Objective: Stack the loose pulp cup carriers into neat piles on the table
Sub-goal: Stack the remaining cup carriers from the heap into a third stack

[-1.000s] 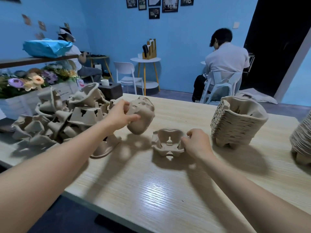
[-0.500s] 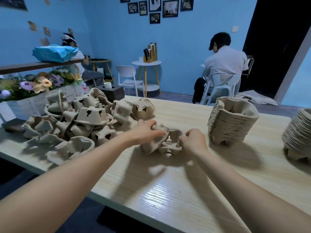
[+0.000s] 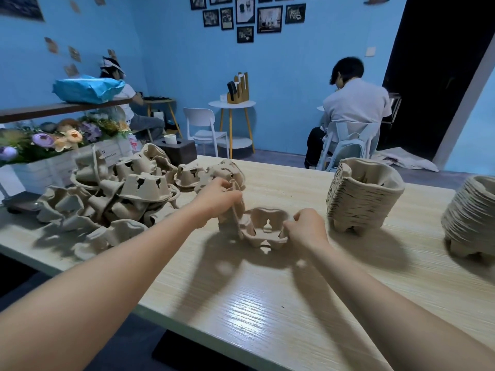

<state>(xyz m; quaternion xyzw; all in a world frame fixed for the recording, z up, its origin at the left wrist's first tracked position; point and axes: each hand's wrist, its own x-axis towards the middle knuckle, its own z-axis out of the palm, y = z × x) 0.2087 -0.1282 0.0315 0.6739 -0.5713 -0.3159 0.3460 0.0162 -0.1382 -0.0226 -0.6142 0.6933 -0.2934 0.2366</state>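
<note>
While two tall piles (image 3: 364, 199) already stand on the surface (image 3: 267, 303), a big loose heap (image 3: 112, 199) remains. Left hand (image 3: 218, 198) grips a tilted carrier (image 3: 231, 218); right hand (image 3: 306, 227) pinches the upright carrier (image 3: 263, 228).

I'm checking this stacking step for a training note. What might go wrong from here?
1. The left hand holds a tilted brown pulp carrier on edge beside the open carrier on the table, which the right hand pinches at its rim. If lowered askew, it may jam rather than nest.
2. The leaning finished stack of carriers stands close to the right hand; a bump might topple it.
3. The loose heap of carriers lies near the table's left edge, so pieces might slide off.
</note>
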